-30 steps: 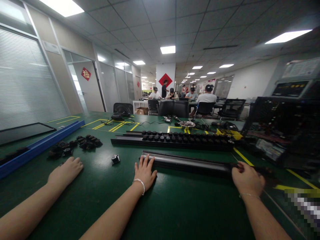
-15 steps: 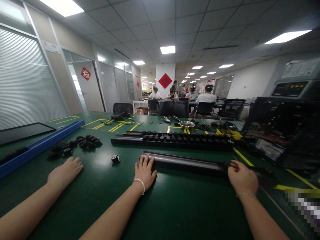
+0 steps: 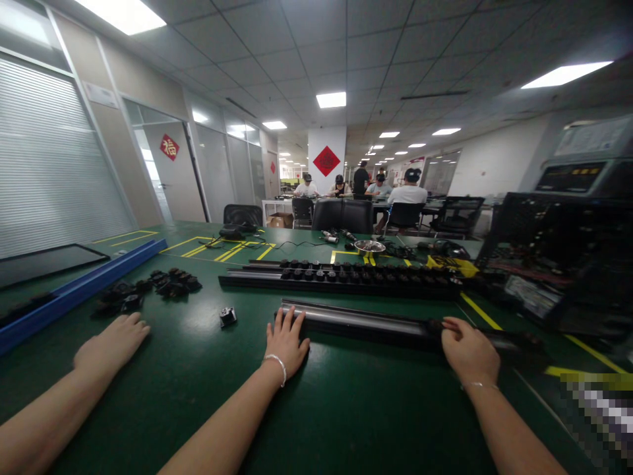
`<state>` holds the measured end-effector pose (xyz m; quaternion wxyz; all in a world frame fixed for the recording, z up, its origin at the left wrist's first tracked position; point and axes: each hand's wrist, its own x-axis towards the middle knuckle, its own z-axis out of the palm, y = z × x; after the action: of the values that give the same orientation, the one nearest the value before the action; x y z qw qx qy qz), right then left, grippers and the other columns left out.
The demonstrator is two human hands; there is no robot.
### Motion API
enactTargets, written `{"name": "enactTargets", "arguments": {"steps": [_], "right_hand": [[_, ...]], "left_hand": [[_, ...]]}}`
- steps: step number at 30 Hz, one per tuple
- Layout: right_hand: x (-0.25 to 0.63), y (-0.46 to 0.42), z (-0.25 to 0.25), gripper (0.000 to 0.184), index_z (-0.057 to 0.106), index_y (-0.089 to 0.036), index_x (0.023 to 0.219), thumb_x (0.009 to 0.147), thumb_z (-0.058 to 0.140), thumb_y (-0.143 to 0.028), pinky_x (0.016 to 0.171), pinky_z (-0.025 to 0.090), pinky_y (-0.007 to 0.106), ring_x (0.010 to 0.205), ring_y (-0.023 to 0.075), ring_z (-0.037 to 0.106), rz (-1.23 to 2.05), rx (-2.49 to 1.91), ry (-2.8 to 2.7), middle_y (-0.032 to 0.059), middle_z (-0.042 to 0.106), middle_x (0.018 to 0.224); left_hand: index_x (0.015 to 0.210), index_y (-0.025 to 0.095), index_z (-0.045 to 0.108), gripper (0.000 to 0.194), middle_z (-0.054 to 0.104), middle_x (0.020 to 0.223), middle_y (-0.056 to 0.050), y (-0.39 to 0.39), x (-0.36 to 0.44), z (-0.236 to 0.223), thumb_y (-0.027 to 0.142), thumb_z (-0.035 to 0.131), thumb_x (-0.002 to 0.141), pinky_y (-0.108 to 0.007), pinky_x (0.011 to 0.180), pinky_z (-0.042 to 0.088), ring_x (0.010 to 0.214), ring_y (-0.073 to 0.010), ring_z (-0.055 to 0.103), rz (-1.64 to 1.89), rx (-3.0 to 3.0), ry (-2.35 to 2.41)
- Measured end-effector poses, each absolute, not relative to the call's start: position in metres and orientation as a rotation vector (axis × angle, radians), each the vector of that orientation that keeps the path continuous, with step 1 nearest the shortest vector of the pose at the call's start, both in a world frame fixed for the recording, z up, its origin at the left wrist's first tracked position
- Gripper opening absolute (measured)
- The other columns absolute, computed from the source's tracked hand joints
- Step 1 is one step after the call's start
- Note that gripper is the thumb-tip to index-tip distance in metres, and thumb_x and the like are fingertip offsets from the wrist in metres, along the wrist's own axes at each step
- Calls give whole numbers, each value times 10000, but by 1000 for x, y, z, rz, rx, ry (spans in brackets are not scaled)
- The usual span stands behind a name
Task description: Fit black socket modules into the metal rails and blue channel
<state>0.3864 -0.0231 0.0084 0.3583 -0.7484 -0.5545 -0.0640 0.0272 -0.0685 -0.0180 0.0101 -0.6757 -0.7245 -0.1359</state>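
A long black rail with a shiny grey channel lies on the green table in front of me. My left hand, with a white bracelet at its wrist, rests with spread fingers on the rail's left end. My right hand is closed at the right part of the rail, thumb and fingers pinched on a small black part at the channel; its shape is mostly hidden. Further right along the rail lie dark pieces, too dim to make out. Left of the rail stands one small black-and-silver part.
Another person's hand lies at the left, near a pile of black parts and a blue rail. Behind my rail are black rails carrying rows of knob-like parts. A metal dish and yellow tray stand farther back.
My right hand has slid left along the rail, the small black part moving with it. My left hand has stayed put. The other person's hand has shifted slightly left.
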Motion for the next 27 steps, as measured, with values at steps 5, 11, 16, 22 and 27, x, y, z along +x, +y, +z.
{"name": "enactTargets", "arguments": {"steps": [5,11,16,22,27], "right_hand": [[380,-24,9,358,656,-213,960,704,408,-245,759,461,378,865,247,601,-154,-1921,-1466,45,685,926],[374,-25,8,340,652,-215,950,720,407,-259,749,466,344,846,222,615,-134,-1833,-1548,26,692,938],[372,-25,5,330,648,-212,950,739,404,-281,716,472,340,866,225,615,-106,-1783,-1619,32,686,951],[366,-25,5,313,634,-193,950,751,402,-259,808,468,333,878,196,623,-41,-1685,-1657,40,681,956],[358,-26,6,317,633,-192,949,753,390,-242,853,467,340,860,187,641,10,-1626,-1710,30,696,903]], "left_hand": [[1398,302,236,635,143,1513,-2,-68,27,-19,367,433,797,-538,1070,172,1378,-286,17,-414,-2107,-2266],[1397,317,232,632,149,1511,6,-67,26,-20,368,434,800,-543,1068,171,1378,-286,25,-430,-2104,-2256],[1394,312,242,629,150,1510,6,-67,26,-22,367,437,799,-554,1066,166,1377,-291,23,-454,-2114,-2250],[1390,312,249,626,158,1509,-2,-67,26,-21,365,447,799,-547,1068,166,1376,-293,29,-460,-2110,-2248],[1388,298,257,624,157,1510,-12,-67,27,-19,368,447,798,-526,1075,172,1375,-295,36,-438,-2110,-2251]]}}
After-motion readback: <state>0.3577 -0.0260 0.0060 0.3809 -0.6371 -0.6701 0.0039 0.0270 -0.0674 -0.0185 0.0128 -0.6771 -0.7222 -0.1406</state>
